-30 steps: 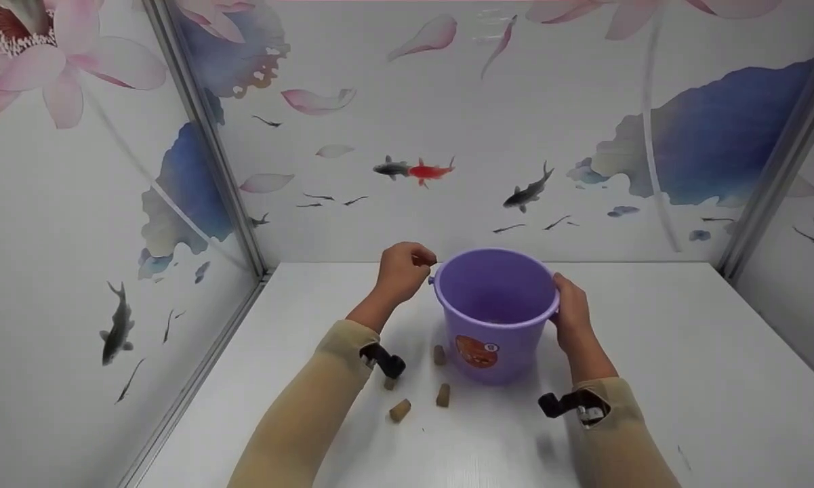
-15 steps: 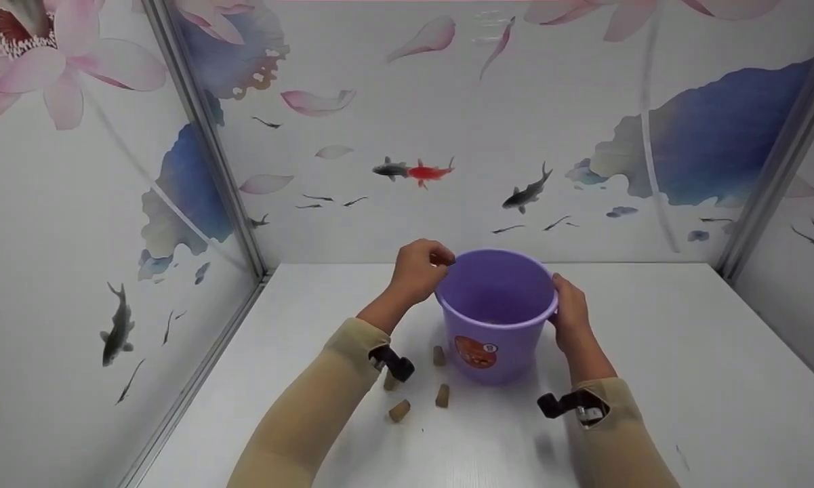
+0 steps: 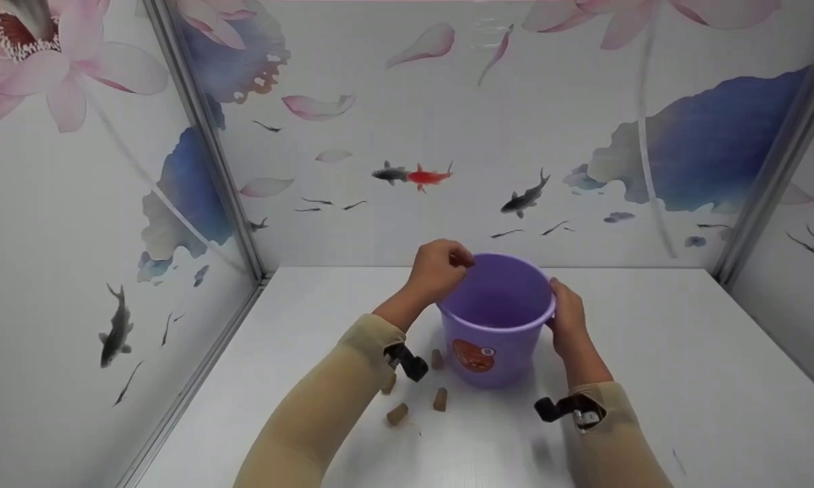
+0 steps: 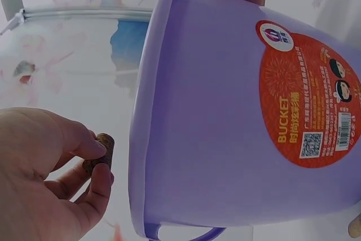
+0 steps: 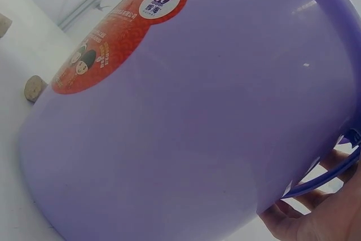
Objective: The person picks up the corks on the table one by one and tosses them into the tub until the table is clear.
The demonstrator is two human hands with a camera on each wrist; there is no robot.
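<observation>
Cork (image 4: 109, 146) clamped in my left grip (image 3: 439, 270), just shifted in over the bucket (image 3: 508, 356); looks drop-ready. Right grip (image 3: 569, 312) clamped on bucket.

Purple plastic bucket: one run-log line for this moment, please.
right hand: holds purple plastic bucket | left hand: pinches brown cylindrical cork near bucket rim | white tabletop: four tapered brown corks

A pink lotus (image 3: 37, 73), red fish (image 3: 427, 177) and blue leaves (image 3: 725, 135) decorate the white walls (image 3: 352, 234).

Bucket (image 3: 496, 339): opening accessible from above; left rim overhung by left hand (image 3: 439, 271), right side blocked by right hand (image 3: 569, 316), front-left by corks (image 3: 440, 400).
</observation>
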